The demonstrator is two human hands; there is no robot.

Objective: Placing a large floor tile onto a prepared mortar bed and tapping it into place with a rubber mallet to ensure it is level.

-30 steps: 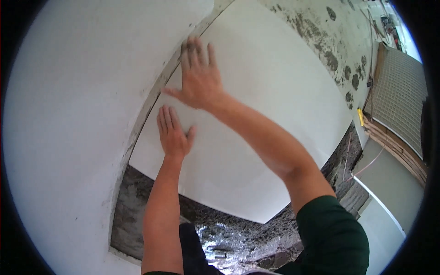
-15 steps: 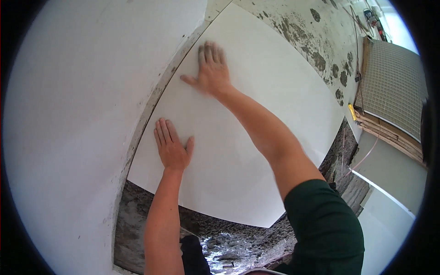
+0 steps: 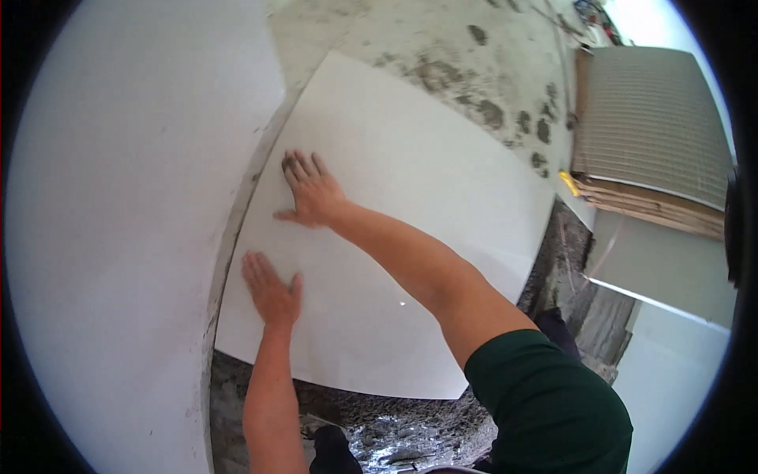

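Observation:
A large white floor tile (image 3: 410, 182) lies on dark, wet mortar, its left edge running along the foot of a white wall. Both my palms rest flat on its face near that edge. My left hand (image 3: 272, 294) is close to the tile's near left corner, fingers spread and slightly blurred. Farther along, my right hand (image 3: 314, 193) also has its fingers apart, with grey smears on the fingertips. Neither hand grips anything.
The white wall (image 3: 142, 221) fills the left side. Dark mortar (image 3: 371, 403) shows along the tile's near edge. Mud-spotted light flooring (image 3: 442, 47) stretches beyond. At right stand stacked tiles (image 3: 651, 118) with ribbed backs, beside a yellow-handled tool (image 3: 568, 183).
My right hand has come back toward me and left across the tile. My left hand has shifted slightly nearer and left. The whole view has also shifted.

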